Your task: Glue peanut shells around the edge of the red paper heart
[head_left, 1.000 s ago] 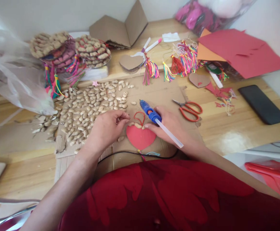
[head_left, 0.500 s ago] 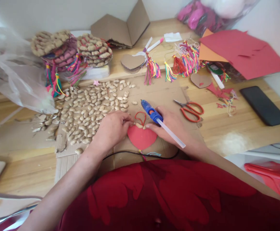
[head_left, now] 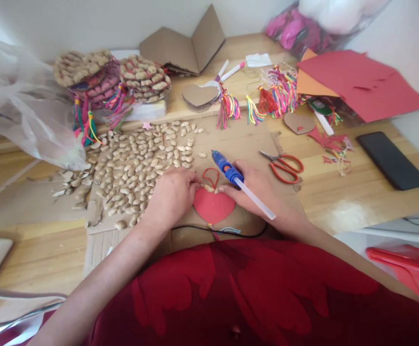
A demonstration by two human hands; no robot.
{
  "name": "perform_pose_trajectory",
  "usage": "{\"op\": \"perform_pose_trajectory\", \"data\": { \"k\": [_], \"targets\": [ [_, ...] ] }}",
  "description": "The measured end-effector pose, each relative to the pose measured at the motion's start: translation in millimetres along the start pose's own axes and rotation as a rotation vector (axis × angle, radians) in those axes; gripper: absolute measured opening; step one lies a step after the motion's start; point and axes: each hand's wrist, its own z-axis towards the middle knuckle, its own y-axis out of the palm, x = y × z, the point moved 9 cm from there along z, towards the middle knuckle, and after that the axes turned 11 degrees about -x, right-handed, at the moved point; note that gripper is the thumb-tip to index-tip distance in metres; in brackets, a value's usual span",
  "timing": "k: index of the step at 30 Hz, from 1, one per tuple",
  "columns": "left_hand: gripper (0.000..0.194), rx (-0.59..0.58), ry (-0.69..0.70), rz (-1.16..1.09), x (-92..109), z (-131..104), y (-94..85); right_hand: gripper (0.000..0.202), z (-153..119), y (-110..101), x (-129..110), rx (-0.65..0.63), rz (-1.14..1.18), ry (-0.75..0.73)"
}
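A red heart (head_left: pixel 214 206) lies on the cardboard sheet between my hands, with a red cord loop (head_left: pixel 211 176) at its top and a small tassel below its tip. One peanut (head_left: pixel 207 188) rests at the heart's upper edge. My left hand (head_left: pixel 176 194) is closed at the heart's upper left, its fingertips pinched beside the peanut; what they grip is too small to name. My right hand (head_left: pixel 251 188) holds a blue glue gun (head_left: pixel 227 168) with a clear glue stick, nozzle pointing away from me. Its thumb reaches the heart's upper right.
Many loose peanuts (head_left: pixel 133 163) cover the cardboard (head_left: pixel 241 139) on the left. Orange-handled scissors (head_left: pixel 285 167) and a black phone (head_left: pixel 392 160) lie to the right. Behind are tassels (head_left: pixel 279 96), peanut-covered pieces (head_left: pixel 145 79) and red paper (head_left: pixel 364 81). A black cable (head_left: pixel 195 228) runs below the heart.
The view has shifted slightly. Both hands stay nearly in place at the heart's top edge, and the glue gun remains in my right hand.
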Motion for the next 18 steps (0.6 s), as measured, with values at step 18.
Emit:
{"op": "perform_pose_trajectory", "data": {
  "k": [18],
  "targets": [
    [0.040, 0.239, 0.201, 0.051, 2, -37, 4.3, 0.026, -1, -2, -4, 0.005, -0.039, 0.013]
  ]
}}
